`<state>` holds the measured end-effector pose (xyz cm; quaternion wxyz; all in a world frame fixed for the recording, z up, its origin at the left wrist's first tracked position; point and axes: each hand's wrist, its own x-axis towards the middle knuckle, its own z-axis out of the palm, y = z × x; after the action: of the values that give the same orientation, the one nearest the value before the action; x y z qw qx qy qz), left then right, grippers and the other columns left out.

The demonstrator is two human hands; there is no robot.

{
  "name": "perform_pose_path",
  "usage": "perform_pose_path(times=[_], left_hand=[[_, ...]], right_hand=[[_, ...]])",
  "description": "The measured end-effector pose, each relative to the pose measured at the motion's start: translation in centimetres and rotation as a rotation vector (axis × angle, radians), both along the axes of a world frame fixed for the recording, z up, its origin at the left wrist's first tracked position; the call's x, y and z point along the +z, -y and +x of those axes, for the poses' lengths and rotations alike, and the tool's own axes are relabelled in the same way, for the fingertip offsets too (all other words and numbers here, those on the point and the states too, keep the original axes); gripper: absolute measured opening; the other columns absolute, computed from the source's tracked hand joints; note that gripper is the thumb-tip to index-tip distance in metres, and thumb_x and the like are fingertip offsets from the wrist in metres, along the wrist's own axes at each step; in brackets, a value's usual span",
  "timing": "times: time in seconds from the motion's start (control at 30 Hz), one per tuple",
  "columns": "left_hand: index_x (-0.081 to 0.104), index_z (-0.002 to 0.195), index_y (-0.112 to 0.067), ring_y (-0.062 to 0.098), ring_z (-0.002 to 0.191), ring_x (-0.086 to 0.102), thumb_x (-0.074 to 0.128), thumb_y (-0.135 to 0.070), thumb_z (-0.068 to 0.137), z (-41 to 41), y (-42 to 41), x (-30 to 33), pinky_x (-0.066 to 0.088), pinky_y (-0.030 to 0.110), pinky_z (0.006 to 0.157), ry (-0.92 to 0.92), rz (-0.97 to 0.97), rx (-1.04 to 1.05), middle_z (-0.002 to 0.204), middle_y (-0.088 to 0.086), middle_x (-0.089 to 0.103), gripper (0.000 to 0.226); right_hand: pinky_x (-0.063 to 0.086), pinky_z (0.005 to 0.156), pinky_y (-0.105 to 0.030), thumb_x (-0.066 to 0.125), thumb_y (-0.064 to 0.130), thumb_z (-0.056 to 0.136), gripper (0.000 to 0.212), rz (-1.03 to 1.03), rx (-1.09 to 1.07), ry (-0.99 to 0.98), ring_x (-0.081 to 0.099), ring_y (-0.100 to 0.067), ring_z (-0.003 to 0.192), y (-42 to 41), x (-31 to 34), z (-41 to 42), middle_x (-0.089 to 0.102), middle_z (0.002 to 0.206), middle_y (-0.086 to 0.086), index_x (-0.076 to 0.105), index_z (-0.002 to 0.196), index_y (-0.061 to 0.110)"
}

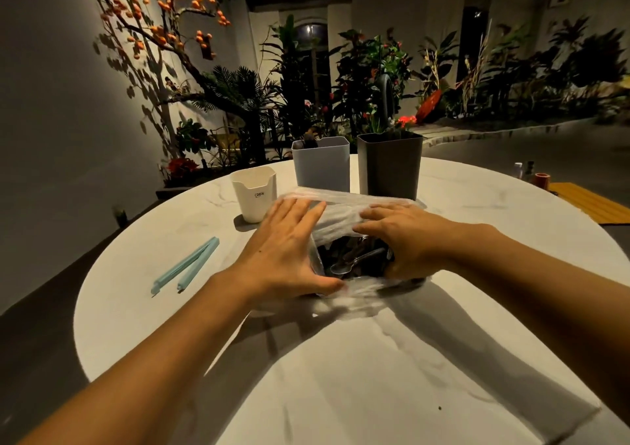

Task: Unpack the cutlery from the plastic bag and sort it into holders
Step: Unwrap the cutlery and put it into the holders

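A clear plastic bag [344,216] lies at the middle of the round white table [341,359], its mouth spread toward me. Dark and metal cutlery [354,260] shows inside the opening, a spoon among it. My left hand [289,247] grips the bag's left edge, thumb under the rim and fingers over the top. My right hand [405,236] holds the right edge the same way. Behind the bag stand three holders: a white one [254,194] at the left, a grey-blue one [322,165] in the middle, a dark one [388,167] at the right.
A light-blue bag clip [185,267] lies open on the table to the left. Small bottles and a red tape roll [540,179] sit by a yellow mat [593,202] at the far right. Plants line the wall behind the table.
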<state>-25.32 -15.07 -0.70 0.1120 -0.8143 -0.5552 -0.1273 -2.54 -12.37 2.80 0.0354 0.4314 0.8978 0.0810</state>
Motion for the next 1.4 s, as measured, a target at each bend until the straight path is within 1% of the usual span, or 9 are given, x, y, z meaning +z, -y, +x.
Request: perform_pose_path(times=[0.07, 0.17, 0.27, 0.47, 0.83, 1.07, 1.23, 1.33, 1.4], left_hand=[[0.014, 0.159, -0.027, 0.02, 0.154, 0.001, 0.039, -0.095, 0.06, 0.2, -0.4, -0.3, -0.004, 0.041, 0.126, 0.038, 0.059, -0.034, 0.167, 0.003, 0.01, 0.123], [0.062, 0.126, -0.023, 0.014, 0.125, 0.045, 0.056, -0.058, 0.082, 0.8, -0.8, -0.6, 0.033, 0.042, 0.112, 0.284, 0.236, -0.144, 0.131, -0.002, 0.06, 0.057], [0.069, 0.106, -0.024, 0.01, 0.103, 0.05, 0.062, -0.024, 0.091, 1.5, -1.3, -0.8, 0.04, 0.033, 0.098, 0.333, 0.215, -0.143, 0.106, -0.005, 0.068, 0.016], [0.051, 0.127, -0.032, 0.013, 0.125, 0.044, 0.069, -0.004, 0.076, 0.6, -2.1, -2.5, 0.04, 0.035, 0.112, 0.483, 0.0, -0.067, 0.131, -0.007, 0.053, 0.061], [0.041, 0.129, -0.038, 0.019, 0.125, 0.05, 0.067, -0.016, 0.061, 0.6, -1.1, -2.9, 0.049, 0.027, 0.103, 0.648, -0.27, -0.086, 0.133, -0.007, 0.049, 0.076], [0.059, 0.108, -0.027, 0.015, 0.118, 0.055, 0.059, -0.018, 0.065, 1.1, -0.9, -3.1, 0.042, 0.013, 0.092, 0.675, -0.186, -0.096, 0.128, -0.008, 0.058, 0.045], [0.068, 0.102, -0.017, 0.01, 0.117, 0.056, 0.047, -0.02, 0.074, 0.9, -0.5, -3.2, 0.043, 0.013, 0.098, 0.776, -0.092, -0.144, 0.125, -0.006, 0.063, 0.034], [0.069, 0.104, -0.018, 0.006, 0.116, 0.056, 0.045, -0.02, 0.079, 1.1, -0.3, -3.2, 0.041, 0.007, 0.097, 0.792, -0.055, -0.147, 0.123, -0.008, 0.062, 0.035], [0.069, 0.107, -0.018, 0.007, 0.118, 0.056, 0.043, -0.02, 0.08, 1.1, -0.3, -3.2, 0.044, 0.015, 0.102, 0.815, -0.033, -0.144, 0.125, -0.006, 0.062, 0.037]], right_hand=[[0.045, 0.107, -0.036, 0.075, 0.025, 0.084, 0.063, -0.022, 0.055, -0.16, 0.042, -0.021, 0.134, -0.1, -0.3, -1.0, 0.047, 0.144, 0.003, 0.051, 0.142, 0.031], [0.055, 0.089, -0.03, 0.068, 0.017, 0.091, 0.034, -0.01, 0.101, -0.303, 0.057, -0.017, 0.108, -0.5, -0.9, -2.0, 0.06, 0.117, 0.003, 0.068, 0.122, 0.028], [0.054, 0.092, -0.028, 0.069, 0.013, 0.089, 0.041, -0.024, 0.075, -0.311, 0.057, -0.017, 0.109, -1.4, -1.4, -2.2, 0.06, 0.12, 0.003, 0.065, 0.127, 0.028], [0.044, 0.109, -0.04, 0.081, 0.016, 0.078, 0.091, -0.223, 0.02, -0.071, 0.036, -0.022, 0.133, -1.7, -1.6, -2.0, 0.03, 0.149, 0.007, 0.031, 0.151, 0.039], [0.052, 0.091, -0.025, 0.079, 0.027, 0.082, 0.044, -0.067, 0.153, -0.35, 0.055, -0.014, 0.107, -1.7, -3.7, -2.5, 0.059, 0.122, 0.008, 0.065, 0.124, 0.032], [0.043, 0.084, -0.016, 0.075, 0.029, 0.086, 0.033, 0.049, 0.218, -0.365, 0.05, -0.01, 0.107, -1.3, -4.3, -1.6, 0.058, 0.118, 0.011, 0.069, 0.118, 0.033], [0.039, 0.088, -0.015, 0.068, 0.027, 0.092, 0.037, 0.145, 0.276, -0.351, 0.053, -0.012, 0.115, -0.6, -3.7, -1.3, 0.06, 0.126, 0.01, 0.065, 0.128, 0.032], [0.047, 0.088, -0.021, 0.068, 0.024, 0.091, 0.035, 0.212, 0.319, -0.342, 0.057, -0.016, 0.111, -0.3, -3.2, -1.2, 0.066, 0.123, 0.005, 0.067, 0.126, 0.027], [0.054, 0.078, -0.028, 0.077, 0.016, 0.084, 0.032, 0.265, 0.362, -0.351, 0.064, -0.022, 0.098, -0.3, -2.9, -1.1, 0.072, 0.109, -0.001, 0.074, 0.115, 0.021]])
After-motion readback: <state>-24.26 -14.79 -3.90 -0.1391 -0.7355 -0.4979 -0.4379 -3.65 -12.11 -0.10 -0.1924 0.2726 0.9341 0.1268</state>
